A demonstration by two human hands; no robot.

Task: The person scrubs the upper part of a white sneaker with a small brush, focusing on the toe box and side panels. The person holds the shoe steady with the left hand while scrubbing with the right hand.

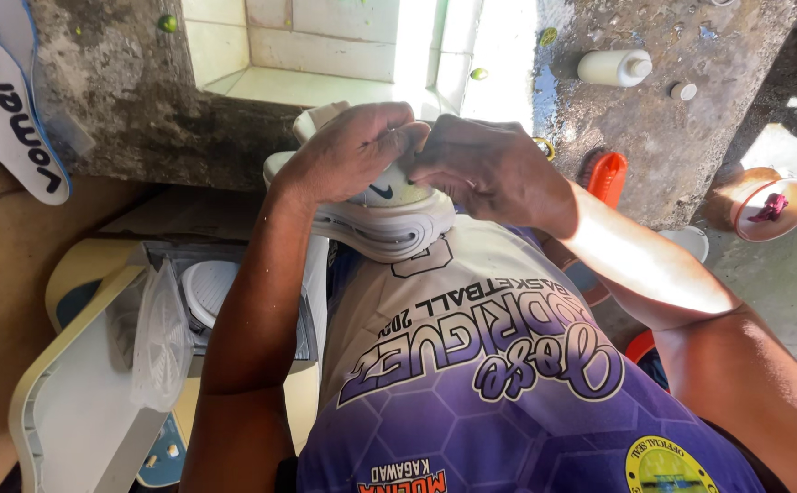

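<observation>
White sneaker held at chest height, both hands on it.

The white sneaker [382,215] lies on its side against the person's purple-and-white jersey [471,365], sole toward the body. The left hand [353,151] has its fingers curled over the upper; the right hand [490,169] has its fingers pressed together at the shoe's side. Beyond stands a concrete wash basin [654,119] bearing a white bottle [613,68]; an orange brush [605,175] lies near the right wrist.

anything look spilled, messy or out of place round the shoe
Both hands, left and right, grip the white shoe. Behind it the concrete counter has a wet patch, a white bottle lying on its side and its loose cap beside it.
</observation>
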